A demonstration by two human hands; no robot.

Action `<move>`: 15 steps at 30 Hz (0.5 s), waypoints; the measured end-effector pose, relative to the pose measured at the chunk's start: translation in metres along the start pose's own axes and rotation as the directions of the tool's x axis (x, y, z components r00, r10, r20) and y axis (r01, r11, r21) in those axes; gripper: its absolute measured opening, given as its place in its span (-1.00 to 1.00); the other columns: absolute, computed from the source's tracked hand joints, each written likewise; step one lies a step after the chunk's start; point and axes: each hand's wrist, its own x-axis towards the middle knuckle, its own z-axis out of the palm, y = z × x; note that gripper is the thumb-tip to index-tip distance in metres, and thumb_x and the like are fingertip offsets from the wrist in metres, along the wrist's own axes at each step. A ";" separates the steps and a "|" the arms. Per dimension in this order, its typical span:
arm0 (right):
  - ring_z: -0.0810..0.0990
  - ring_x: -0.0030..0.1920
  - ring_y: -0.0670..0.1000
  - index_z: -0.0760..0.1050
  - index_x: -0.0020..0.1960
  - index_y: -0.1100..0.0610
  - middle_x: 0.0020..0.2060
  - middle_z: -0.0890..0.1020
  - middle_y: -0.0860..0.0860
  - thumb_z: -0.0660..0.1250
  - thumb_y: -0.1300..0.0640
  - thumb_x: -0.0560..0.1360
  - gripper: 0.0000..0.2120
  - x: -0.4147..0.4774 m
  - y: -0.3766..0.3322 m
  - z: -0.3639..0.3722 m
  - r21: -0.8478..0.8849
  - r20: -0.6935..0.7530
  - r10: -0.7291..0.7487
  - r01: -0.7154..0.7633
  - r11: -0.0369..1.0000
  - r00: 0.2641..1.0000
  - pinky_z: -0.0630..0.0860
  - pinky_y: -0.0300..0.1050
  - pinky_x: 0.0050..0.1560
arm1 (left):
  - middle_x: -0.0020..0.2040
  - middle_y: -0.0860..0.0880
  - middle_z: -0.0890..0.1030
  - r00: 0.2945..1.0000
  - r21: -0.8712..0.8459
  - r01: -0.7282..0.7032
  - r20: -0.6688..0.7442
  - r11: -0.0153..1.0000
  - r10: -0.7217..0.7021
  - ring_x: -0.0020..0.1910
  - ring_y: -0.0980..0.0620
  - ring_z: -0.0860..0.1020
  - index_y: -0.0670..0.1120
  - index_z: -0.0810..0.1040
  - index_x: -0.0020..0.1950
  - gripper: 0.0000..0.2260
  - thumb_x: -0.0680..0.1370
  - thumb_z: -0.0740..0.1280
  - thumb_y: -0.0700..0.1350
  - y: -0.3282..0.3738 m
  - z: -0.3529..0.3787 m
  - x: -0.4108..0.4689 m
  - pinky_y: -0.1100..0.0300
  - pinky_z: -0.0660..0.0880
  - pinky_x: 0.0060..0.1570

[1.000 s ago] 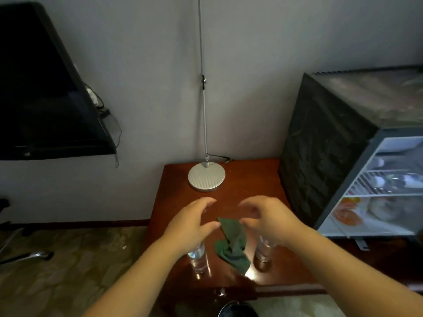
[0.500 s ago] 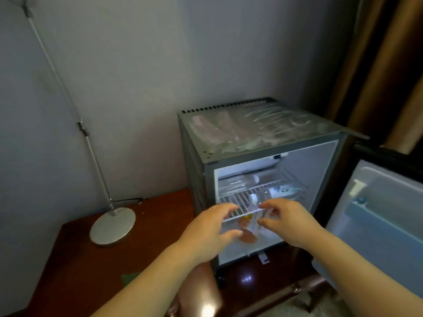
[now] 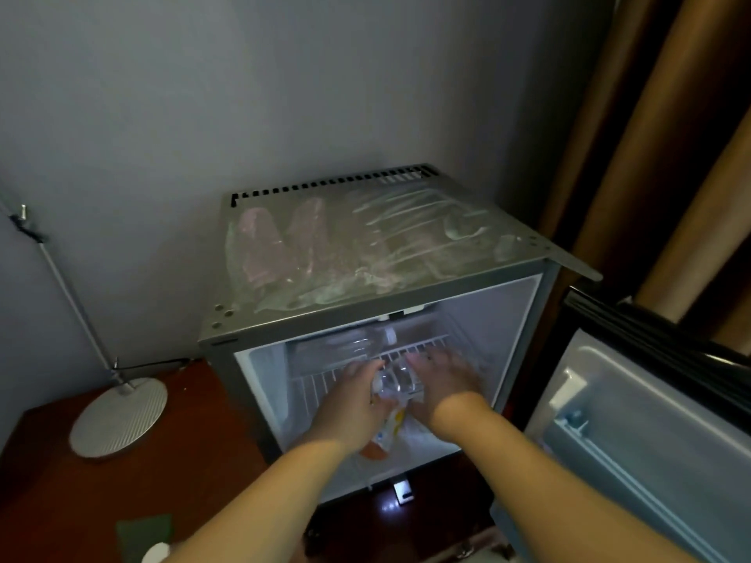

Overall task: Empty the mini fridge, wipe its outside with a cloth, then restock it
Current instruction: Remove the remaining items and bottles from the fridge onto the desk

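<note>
Two forearms reach into the open mini fridge [image 3: 260, 323], over its wire shelf [image 3: 317, 379]. The left hand [image 3: 349, 398] curls round a clear bottle [image 3: 397, 381] lying there; the right hand [image 3: 443, 384] rests against the bottle's right side, fingers fairly straight. A green cloth [image 3: 144, 532] lies near left on the counter [image 3: 183, 461].

Grey mini fridge [image 3: 227, 321] stands open, clear bottle [image 3: 363, 343] on shelf.
</note>
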 end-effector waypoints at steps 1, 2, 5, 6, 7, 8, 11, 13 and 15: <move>0.00 0.59 0.16 0.06 0.59 -0.18 0.61 0.05 0.01 0.38 -0.14 0.51 -0.24 0.003 0.004 0.006 -0.008 -0.014 0.005 -0.005 1.000 1.000 0.08 0.09 0.56 | 0.57 0.07 0.26 1.000 0.000 0.005 -0.001 1.000 -0.005 0.51 0.05 0.29 0.09 0.29 0.56 -0.43 0.59 0.38 0.08 -0.004 0.005 0.005 0.27 0.23 0.31; -0.02 0.60 0.15 0.04 0.59 -0.20 0.61 0.04 0.00 0.38 -0.14 0.51 -0.23 0.005 0.007 0.009 -0.021 -0.026 0.006 -0.007 1.000 1.000 0.06 0.12 0.56 | 0.56 0.06 0.28 1.000 0.002 0.012 -0.002 1.000 -0.012 0.50 0.05 0.31 0.08 0.31 0.55 -0.45 0.59 0.38 0.07 -0.007 0.009 0.009 0.27 0.24 0.31; -0.03 0.60 0.12 0.03 0.59 -0.23 0.62 0.06 -0.03 0.37 -0.13 0.52 -0.23 0.009 0.016 0.013 -0.049 -0.041 -0.003 0.001 0.999 0.999 0.02 0.15 0.55 | 0.47 0.03 0.43 1.000 0.001 0.017 -0.009 1.000 -0.017 0.39 0.03 0.44 0.09 0.39 0.50 -0.53 0.60 0.37 0.01 -0.011 0.015 0.019 0.20 0.39 0.31; -0.02 0.61 0.11 0.04 0.59 -0.23 0.61 0.07 -0.04 0.37 -0.10 0.52 -0.24 0.010 0.015 0.014 -0.048 -0.057 -0.003 0.000 0.999 0.998 0.03 0.15 0.54 | 0.41 0.02 0.50 1.000 -0.002 0.024 -0.012 1.000 -0.024 0.31 0.03 0.50 0.09 0.42 0.47 -0.57 0.60 0.36 0.00 -0.011 0.017 0.021 0.16 0.45 0.25; -0.02 0.61 0.10 0.07 0.58 -0.23 0.61 0.09 -0.05 0.37 -0.06 0.52 -0.26 0.010 0.014 0.016 -0.038 -0.077 0.002 -0.005 0.999 0.997 0.04 0.15 0.54 | 0.33 0.02 0.56 0.999 -0.007 0.027 -0.018 1.000 -0.027 0.23 0.04 0.55 0.09 0.45 0.44 -0.61 0.61 0.36 -0.01 -0.011 0.017 0.022 0.14 0.49 0.19; -0.02 0.61 0.10 0.09 0.57 -0.23 0.61 0.10 -0.05 0.36 -0.02 0.51 -0.28 0.010 0.013 0.019 -0.029 -0.097 0.010 -0.013 0.999 0.995 0.04 0.14 0.53 | 0.27 0.02 0.60 0.999 -0.010 0.032 -0.022 0.999 -0.032 0.18 0.04 0.57 0.09 0.48 0.41 -0.64 0.61 0.36 -0.02 -0.010 0.018 0.022 0.12 0.51 0.16; 0.03 0.59 0.10 0.15 0.54 -0.22 0.58 0.17 -0.07 0.34 0.04 0.52 -0.33 0.011 0.013 0.023 -0.031 -0.140 0.016 -0.020 0.999 0.990 0.07 0.12 0.52 | 0.19 0.06 0.63 0.999 -0.033 0.022 -0.033 0.999 -0.024 0.10 0.08 0.59 0.10 0.51 0.37 -0.68 0.61 0.36 -0.02 -0.010 0.020 0.018 0.09 0.54 0.13; 0.07 0.58 0.09 0.19 0.53 -0.21 0.56 0.23 -0.07 0.34 0.02 0.52 -0.36 0.012 0.016 0.023 -0.054 -0.153 0.005 -0.014 0.998 0.988 0.10 0.10 0.50 | 0.18 0.08 0.63 0.999 -0.049 0.015 -0.037 0.999 -0.017 0.10 0.11 0.58 0.09 0.53 0.35 -0.70 0.61 0.36 -0.03 -0.009 0.020 0.015 0.11 0.53 0.14; 0.11 0.56 0.09 0.23 0.51 -0.21 0.53 0.26 -0.07 0.36 -0.03 0.52 -0.39 0.015 0.016 0.023 -0.063 -0.154 -0.012 0.002 0.998 0.988 0.13 0.10 0.47 | 0.17 0.08 0.63 0.999 -0.074 0.026 -0.042 0.997 -0.029 0.10 0.11 0.59 0.07 0.55 0.34 -0.71 0.61 0.37 -0.04 -0.009 0.019 0.011 0.14 0.52 0.14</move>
